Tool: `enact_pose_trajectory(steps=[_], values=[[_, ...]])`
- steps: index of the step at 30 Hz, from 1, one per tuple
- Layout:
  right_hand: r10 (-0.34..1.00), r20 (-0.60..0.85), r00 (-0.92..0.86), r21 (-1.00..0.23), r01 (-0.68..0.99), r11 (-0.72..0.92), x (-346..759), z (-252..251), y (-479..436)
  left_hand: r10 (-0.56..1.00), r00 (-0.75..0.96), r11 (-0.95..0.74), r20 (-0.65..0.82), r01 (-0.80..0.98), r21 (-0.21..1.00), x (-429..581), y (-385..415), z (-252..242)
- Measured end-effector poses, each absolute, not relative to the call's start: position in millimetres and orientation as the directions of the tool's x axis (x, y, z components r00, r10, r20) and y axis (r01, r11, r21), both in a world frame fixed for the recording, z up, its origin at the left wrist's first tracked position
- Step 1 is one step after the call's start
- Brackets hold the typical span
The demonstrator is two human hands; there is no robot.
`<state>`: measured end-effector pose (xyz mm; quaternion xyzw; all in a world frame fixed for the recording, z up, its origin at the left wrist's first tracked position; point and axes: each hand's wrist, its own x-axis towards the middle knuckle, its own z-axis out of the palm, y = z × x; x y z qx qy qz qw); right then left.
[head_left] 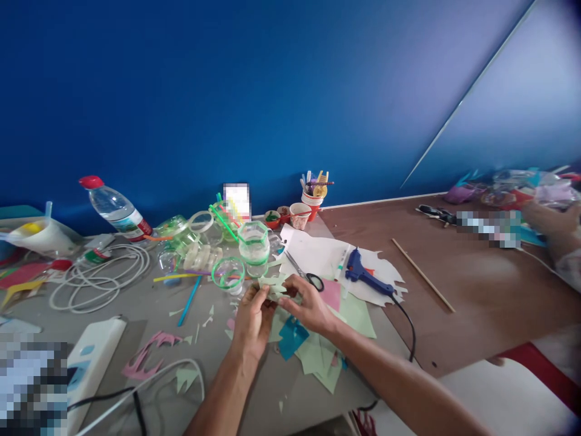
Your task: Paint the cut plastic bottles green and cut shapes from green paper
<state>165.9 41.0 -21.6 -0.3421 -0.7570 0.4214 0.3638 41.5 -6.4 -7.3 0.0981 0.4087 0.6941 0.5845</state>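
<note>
Both hands meet around a pale green paper cutout (272, 286) with jagged edges, near the middle of the view. My left hand (254, 318) pinches its left side between thumb and fingers. On its right side, my right hand (308, 303) has its fingers closed on the same cutout. Just beyond the hands are a plastic cup with a green rim (228, 274) and a clear container with green bands (254, 249). Black-handled scissors (314, 281) lie beside my right hand. Green paper sheets (323, 357) and a blue paper piece (293, 337) lie beneath my right forearm.
A blue glue gun (367, 272) rests on white paper (313, 254), its cord trailing down. Left are a tilted water bottle (115, 209), a coiled white cable (97, 297) and a power strip (95, 369). A wooden stick (423, 275) lies right; another person's hand (551, 221) is farther right.
</note>
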Motion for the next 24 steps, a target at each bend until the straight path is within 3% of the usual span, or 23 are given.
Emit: enact_pose_trajectory(steps=[7, 13, 18, 24], values=[[0.879, 0.213, -0.426, -0.953, 0.107, 0.283, 168, -24, 50, 0.889, -0.355, -0.025, -0.291, -0.670, 0.742, 42, -5, -12], [0.878, 0.279, -0.388, -0.945, 0.052, 0.323, 174, -25, 60, 0.806, -0.592, -0.108, -0.016, -0.173, 0.979, 33, -12, -8], [0.903, 0.224, -0.367, -0.968, 0.021, 0.249, 174, -26, 65, 0.784, -0.577, -0.260, 0.229, 0.029, 0.965, 35, -24, 16], [0.883, 0.227, -0.411, -0.963, 0.043, 0.267, 176, -22, 61, 0.551, -0.661, -0.391, 0.509, 0.335, 0.857, 25, -40, 37]])
